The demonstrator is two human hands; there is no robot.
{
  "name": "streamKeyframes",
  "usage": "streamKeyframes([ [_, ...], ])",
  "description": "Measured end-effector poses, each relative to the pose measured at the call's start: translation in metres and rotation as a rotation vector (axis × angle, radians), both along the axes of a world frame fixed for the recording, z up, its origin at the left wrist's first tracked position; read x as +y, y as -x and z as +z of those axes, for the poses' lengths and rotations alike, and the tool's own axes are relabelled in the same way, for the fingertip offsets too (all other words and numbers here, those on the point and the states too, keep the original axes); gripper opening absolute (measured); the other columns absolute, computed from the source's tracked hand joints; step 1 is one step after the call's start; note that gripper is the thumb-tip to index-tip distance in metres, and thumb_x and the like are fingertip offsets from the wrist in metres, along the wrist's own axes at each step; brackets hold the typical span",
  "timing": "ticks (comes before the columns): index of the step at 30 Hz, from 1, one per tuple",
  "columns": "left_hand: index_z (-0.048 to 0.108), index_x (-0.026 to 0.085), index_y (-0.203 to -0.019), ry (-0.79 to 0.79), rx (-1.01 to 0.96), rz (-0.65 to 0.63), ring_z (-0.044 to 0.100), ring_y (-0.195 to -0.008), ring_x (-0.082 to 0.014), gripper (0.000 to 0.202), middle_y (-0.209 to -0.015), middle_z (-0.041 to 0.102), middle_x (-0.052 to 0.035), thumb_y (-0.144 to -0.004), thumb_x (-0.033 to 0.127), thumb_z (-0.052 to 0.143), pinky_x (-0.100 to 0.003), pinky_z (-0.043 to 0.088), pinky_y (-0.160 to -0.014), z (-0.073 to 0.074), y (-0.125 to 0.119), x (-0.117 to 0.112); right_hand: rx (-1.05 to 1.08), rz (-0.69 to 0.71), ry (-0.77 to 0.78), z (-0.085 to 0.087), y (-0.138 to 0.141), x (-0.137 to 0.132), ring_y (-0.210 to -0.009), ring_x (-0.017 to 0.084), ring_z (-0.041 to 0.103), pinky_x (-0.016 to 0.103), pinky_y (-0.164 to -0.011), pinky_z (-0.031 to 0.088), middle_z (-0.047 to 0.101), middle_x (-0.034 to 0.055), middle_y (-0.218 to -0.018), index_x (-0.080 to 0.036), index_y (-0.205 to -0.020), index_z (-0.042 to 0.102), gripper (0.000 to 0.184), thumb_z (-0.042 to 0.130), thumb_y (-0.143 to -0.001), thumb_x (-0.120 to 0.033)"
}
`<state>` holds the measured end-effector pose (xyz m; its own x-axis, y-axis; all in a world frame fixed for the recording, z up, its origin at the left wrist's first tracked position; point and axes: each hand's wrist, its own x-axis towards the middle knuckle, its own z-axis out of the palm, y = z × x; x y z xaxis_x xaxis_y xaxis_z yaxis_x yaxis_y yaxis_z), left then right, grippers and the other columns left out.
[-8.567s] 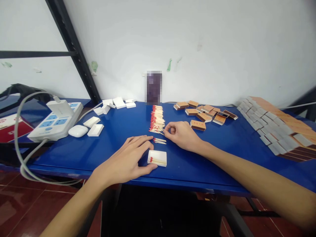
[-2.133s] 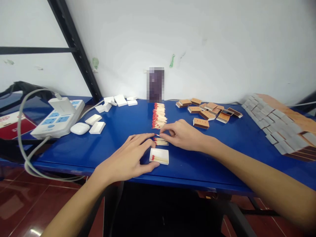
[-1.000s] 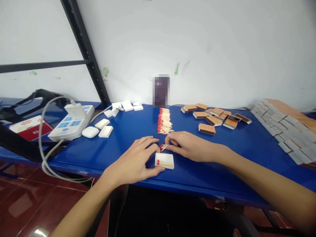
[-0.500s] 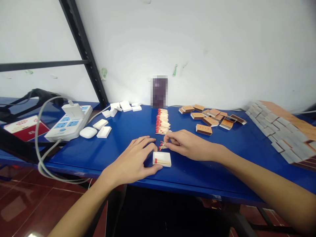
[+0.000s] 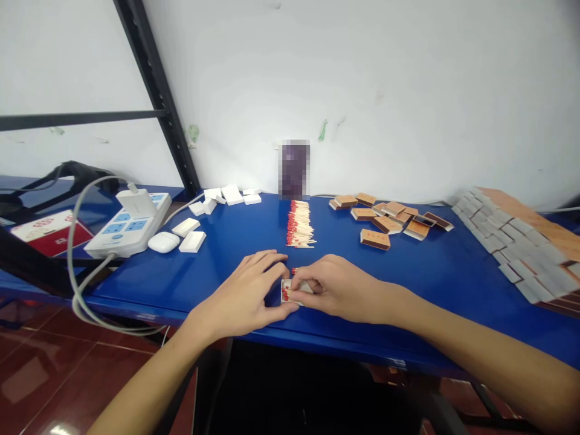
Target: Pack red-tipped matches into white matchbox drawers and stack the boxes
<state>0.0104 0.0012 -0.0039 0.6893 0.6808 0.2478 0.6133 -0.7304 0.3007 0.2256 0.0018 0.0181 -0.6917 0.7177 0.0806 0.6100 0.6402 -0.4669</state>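
Tray (image 5: 285, 283) lies on the counter (image 5: 247, 232), left hand (image 5: 244, 296) bracing it between widely spread thumb and forefinger. Right hand (image 5: 338, 290) has its fingers pinched nearly together on matches (image 5: 286, 294) inside, beyond which lies a match pile (image 5: 299, 225).

A small, shallow white tray (image 5: 286, 282) lies flat, open side up, just below the centre of the frame, its right part mostly hidden. Matches (image 5: 285, 295) sit inside, red heads bunched at its left end. Just above it, more red match heads (image 5: 294, 271) show.
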Motion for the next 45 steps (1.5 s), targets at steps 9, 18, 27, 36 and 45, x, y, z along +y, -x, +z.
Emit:
streamKeyframes([
  [9, 0.059, 0.020, -0.104, -0.024, 0.002, -0.006, 0.045, -0.133, -0.0315, 0.031, -0.135, 0.056, -0.0119, -0.088, 0.046, 0.066, -0.047, 0.041, -0.106, 0.002, -0.001, -0.001, 0.016, -0.047, -0.178, 0.003, -0.013, 0.010, -0.058, 0.009, 0.044, 0.024, -0.058, 0.031, 0.052, -0.0037, -0.064, -0.017, -0.083, 0.067, 0.008, 0.060, -0.084, -0.020],
  [18, 0.058, 0.022, -0.109, -0.023, -0.040, -0.017, 0.050, -0.127, -0.0293, 0.033, -0.136, 0.055, -0.0108, -0.088, 0.046, 0.066, -0.045, 0.043, -0.105, 0.003, -0.001, -0.001, -0.057, 0.070, -0.343, 0.002, -0.012, 0.005, -0.065, 0.012, 0.051, 0.027, -0.061, 0.032, 0.062, 0.0032, -0.079, -0.017, -0.085, 0.070, 0.017, 0.055, -0.092, -0.023],
  [27, 0.059, 0.020, -0.101, -0.015, -0.017, -0.029, 0.049, -0.129, -0.0287, 0.031, -0.139, 0.053, -0.0114, -0.090, 0.049, 0.064, -0.045, 0.042, -0.107, 0.003, 0.000, 0.000, -0.401, 0.062, -0.326, 0.006, 0.001, -0.003, -0.067, 0.016, 0.056, 0.030, -0.061, 0.028, 0.067, 0.0056, -0.082, -0.016, -0.080, 0.065, 0.022, 0.050, -0.096, -0.017],
  [36, 0.060, 0.021, -0.110, 0.070, 0.019, 0.036, 0.048, -0.130, -0.0319, 0.036, -0.146, 0.048, -0.0120, -0.091, 0.052, 0.061, -0.049, 0.043, -0.105, 0.003, 0.000, -0.002, 0.004, 0.033, -0.234, 0.010, -0.013, 0.004, -0.069, 0.013, 0.054, 0.032, -0.078, 0.038, 0.066, -0.0007, -0.077, -0.018, -0.077, 0.058, 0.011, 0.057, -0.087, -0.014],
  [45, 0.061, 0.023, -0.111, 0.087, -0.012, 0.009, 0.053, -0.124, -0.0306, 0.034, -0.141, 0.052, -0.0096, -0.091, 0.050, 0.062, -0.047, 0.045, -0.102, 0.004, 0.000, -0.002, 0.388, -0.031, -0.041, 0.004, -0.011, 0.005, -0.070, 0.011, 0.062, 0.025, -0.066, 0.050, 0.068, -0.0014, -0.081, -0.020, -0.105, 0.062, 0.025, 0.058, -0.081, -0.012],
])
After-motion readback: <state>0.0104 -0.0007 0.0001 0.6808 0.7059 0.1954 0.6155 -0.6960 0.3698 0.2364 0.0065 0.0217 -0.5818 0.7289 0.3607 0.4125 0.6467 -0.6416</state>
